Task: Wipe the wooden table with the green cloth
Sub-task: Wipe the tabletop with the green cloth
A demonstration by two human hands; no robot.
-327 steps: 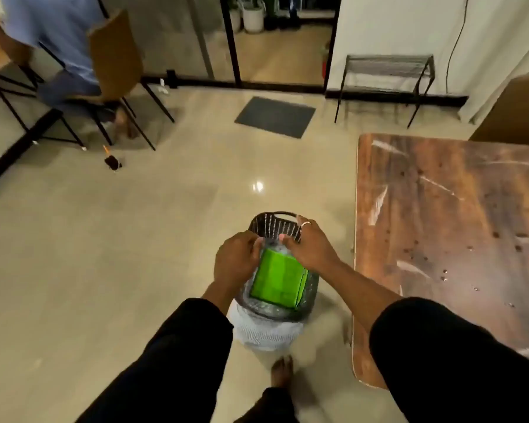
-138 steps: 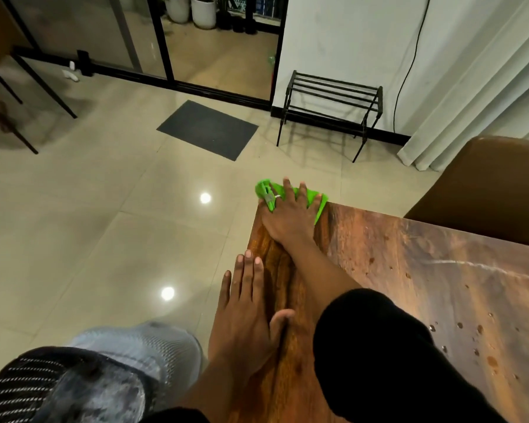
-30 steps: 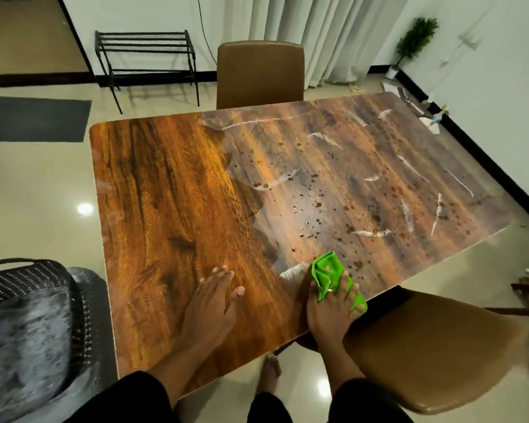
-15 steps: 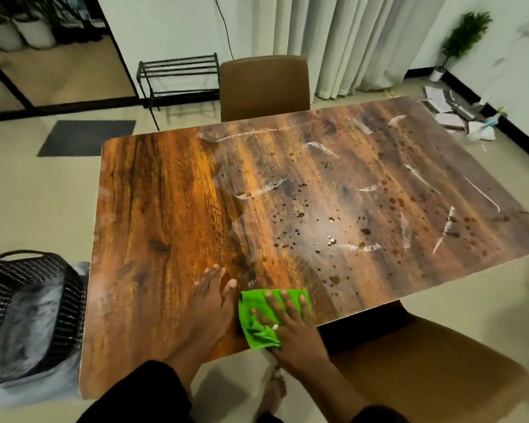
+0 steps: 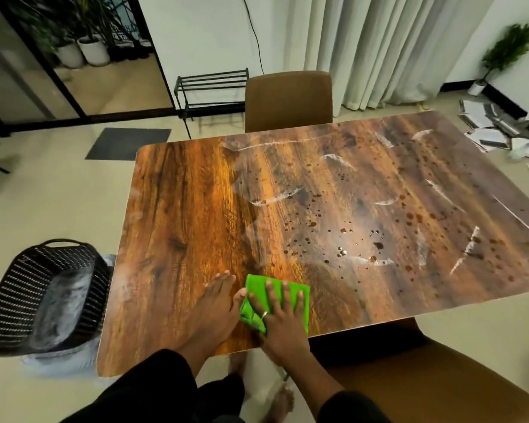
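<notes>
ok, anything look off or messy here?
Yes. The right half of the wooden table is spattered with dark droplets and white smear streaks; the left half looks clean. Papers lie scattered on the floor far right. The right hand presses the green cloth flat at the near edge.

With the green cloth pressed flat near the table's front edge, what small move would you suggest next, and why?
Probably slide the right hand and green cloth forward and rightward over the wooden table, toward the brown spots and white streaks there; the left part looks clean.
</notes>
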